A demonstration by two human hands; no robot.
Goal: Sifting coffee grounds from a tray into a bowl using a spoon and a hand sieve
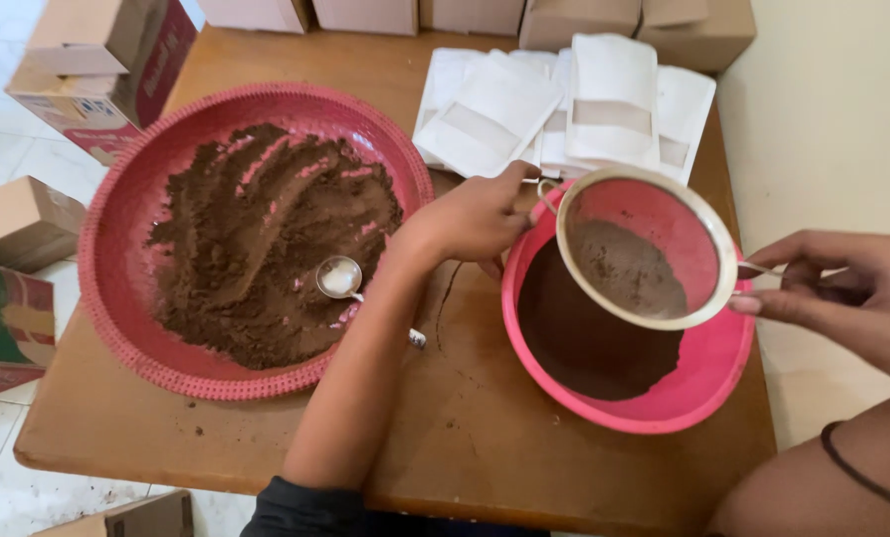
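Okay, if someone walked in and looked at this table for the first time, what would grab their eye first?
Probably the big red tray on the left, heaped with brown powder and a small metal spoon. On the right, the left hand and right hand hold a round sieve over a pink bowl of finer powder.

Bare table (485, 418) before me gives my hands free passage; red tray (116, 199), pink bowl (703, 388) and pouches (564, 109) block the rest.

A round white-rimmed sieve (647, 249), tilted over the pink bowl (654, 398), holds brown powder (629, 268).
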